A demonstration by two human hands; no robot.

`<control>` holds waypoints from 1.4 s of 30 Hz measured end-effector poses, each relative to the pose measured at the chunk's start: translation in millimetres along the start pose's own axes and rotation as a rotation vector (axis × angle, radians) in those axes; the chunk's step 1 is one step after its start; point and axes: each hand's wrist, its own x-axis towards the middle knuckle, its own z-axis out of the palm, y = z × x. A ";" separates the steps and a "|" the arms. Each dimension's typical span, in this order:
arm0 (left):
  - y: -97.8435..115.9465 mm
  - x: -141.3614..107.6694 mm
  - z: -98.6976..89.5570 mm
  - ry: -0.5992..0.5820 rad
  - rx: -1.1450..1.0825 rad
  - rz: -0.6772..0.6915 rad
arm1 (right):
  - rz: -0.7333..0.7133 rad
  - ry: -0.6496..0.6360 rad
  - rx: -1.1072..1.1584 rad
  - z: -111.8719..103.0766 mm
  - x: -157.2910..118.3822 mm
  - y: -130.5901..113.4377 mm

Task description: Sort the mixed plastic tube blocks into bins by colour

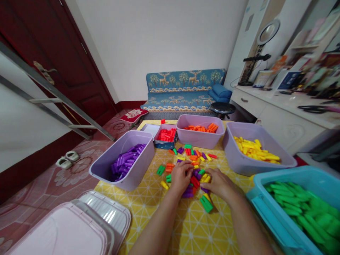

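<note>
Small plastic pieces in green, orange, red, yellow and purple lie in a loose pile on the yellow patterned tablecloth (143, 212). My left hand (182, 174) rests over the left side of the pile, fingers bent, beside orange pieces (169, 168); whatever its fingertips touch is too small to make out. On the right side, my right hand (215, 180) has its thumb and fingers apart around yellow pieces (205, 178). Red pieces (195, 182) and purple ones (188, 192) show between the hands. A green pair (206, 204) lies nearer, below my right hand.
Around the pile stand bins of purple (129, 161), orange (201, 129), yellow (256, 150) and green pieces (305, 209), plus a box of red ones (166, 135). Stacked lids (63, 230) lie at the near left. A sofa (183, 92) is behind the table.
</note>
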 end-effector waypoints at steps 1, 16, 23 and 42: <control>-0.1 0.1 -0.1 0.000 -0.003 0.003 | -0.016 -0.043 -0.043 2.5 0.1 -5.8; 0.7 -1.5 -1.3 0.003 0.013 -0.005 | 0.320 0.061 0.911 28.2 7.2 -21.4; 1.3 -1.0 -2.5 -0.004 -0.031 0.021 | 0.259 0.092 0.882 33.5 4.8 -26.8; 4.1 -1.4 -2.8 0.000 -0.109 0.065 | 0.239 0.194 1.036 36.1 1.3 -22.9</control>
